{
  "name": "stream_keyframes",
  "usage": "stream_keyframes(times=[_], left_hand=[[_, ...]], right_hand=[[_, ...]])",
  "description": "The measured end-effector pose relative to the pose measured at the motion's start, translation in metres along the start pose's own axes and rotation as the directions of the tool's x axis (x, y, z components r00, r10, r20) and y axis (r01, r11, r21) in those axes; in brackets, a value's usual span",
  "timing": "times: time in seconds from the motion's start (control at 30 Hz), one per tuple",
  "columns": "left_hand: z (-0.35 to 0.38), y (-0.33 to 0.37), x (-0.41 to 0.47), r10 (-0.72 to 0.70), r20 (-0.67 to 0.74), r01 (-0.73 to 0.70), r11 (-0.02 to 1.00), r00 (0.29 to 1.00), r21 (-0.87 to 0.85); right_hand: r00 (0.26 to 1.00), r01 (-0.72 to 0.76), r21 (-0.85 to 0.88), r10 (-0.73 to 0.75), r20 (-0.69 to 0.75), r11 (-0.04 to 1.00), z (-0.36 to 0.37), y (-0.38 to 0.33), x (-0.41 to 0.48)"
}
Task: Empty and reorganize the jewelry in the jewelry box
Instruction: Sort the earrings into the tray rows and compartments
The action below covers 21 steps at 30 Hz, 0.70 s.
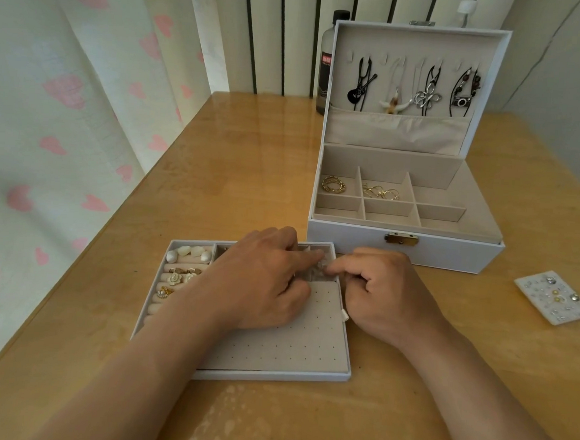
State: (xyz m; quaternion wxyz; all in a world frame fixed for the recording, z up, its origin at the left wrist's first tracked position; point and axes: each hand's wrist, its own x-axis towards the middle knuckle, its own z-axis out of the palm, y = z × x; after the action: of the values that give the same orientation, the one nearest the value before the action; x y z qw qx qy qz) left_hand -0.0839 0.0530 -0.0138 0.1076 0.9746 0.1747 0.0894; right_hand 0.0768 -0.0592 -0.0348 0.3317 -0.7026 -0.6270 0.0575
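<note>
- Monitoring the head view, I log the jewelry box standing open on the far right part of the table, with its lid upright.
- Necklaces hang side by side inside the lid.
- Box base: gold rings lie in the back-left compartment and a gold chain lies in the back-middle compartment.
- The removable tray sits on the table just in front of the box's left front corner. I cannot tell whether the two touch.
- Tray, left side: pale earrings fill the back-left compartment. Flower-shaped pieces sit in the padded rolls below them.
- Tray, right side: a perforated panel is partly covered by the left forearm.
- Left hand: it lies over the tray with the index finger stretched toward the back-right compartment and the other fingers bent down. I cannot tell whether they grasp anything.
- Right hand: it is at the tray's right edge with three fingers clenched. The index finger and thumb pinch a small pale item at the back-right compartment.
- An earring card lies on the table to the right, well apart from the tray.
</note>
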Motion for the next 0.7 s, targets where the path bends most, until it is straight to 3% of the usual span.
stream_keyframes(times=[0.33, 0.7], left_hand=[[-0.0010, 0.0016, -0.0008, 0.000, -0.051, -0.003, 0.998, 0.999, -0.065], [0.0004, -0.0008, -0.0001, -0.006, -0.046, 0.002, 0.997, 0.999, -0.076]], right_hand=[[0.999, 0.039, 0.051, -0.038, -0.029, 0.998, -0.0023, -0.0030, -0.0007], [0.993, -0.039, -0.048, 0.044, 0.107, 0.998, -0.0019, -0.0049, 0.0001]])
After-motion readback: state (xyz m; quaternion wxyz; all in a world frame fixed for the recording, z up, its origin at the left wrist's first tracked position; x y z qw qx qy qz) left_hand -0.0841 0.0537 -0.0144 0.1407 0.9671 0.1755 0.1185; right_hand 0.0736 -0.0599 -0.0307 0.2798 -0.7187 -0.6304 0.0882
